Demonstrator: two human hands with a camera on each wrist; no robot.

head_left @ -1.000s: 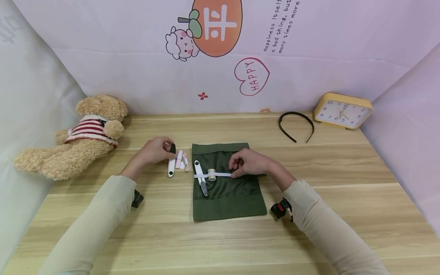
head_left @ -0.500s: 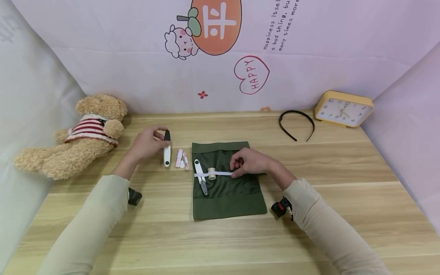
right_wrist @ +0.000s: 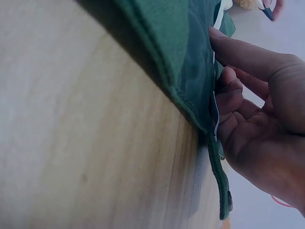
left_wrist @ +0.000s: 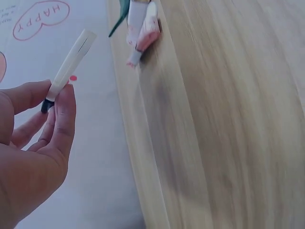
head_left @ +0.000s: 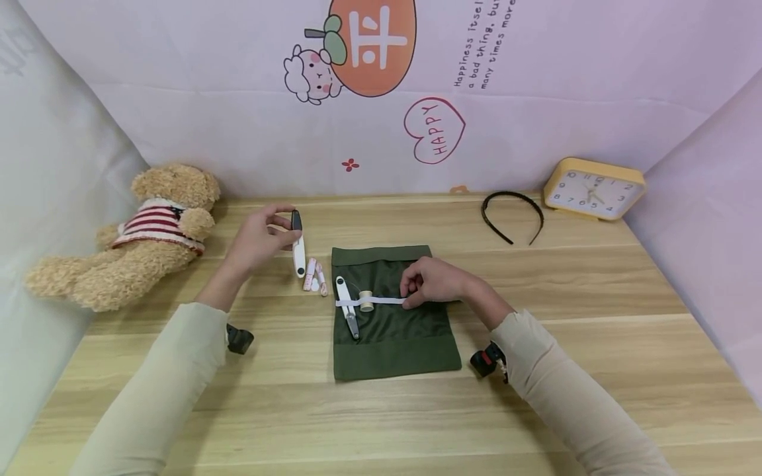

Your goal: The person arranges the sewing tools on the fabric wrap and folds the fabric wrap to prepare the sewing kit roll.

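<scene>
White-and-black tool was pinched between thumb and fingers of the left hand, held up left of the green cloth, near its far end. White strap was pinched by curled fingers of the right hand; spool and second tool were crossed by it.

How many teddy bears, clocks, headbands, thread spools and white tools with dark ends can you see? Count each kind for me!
Teddy bear: 1
Clock: 1
Headband: 1
Thread spool: 1
White tools with dark ends: 2 (one in the left hand, one on the green cloth)
Total: 6
</scene>
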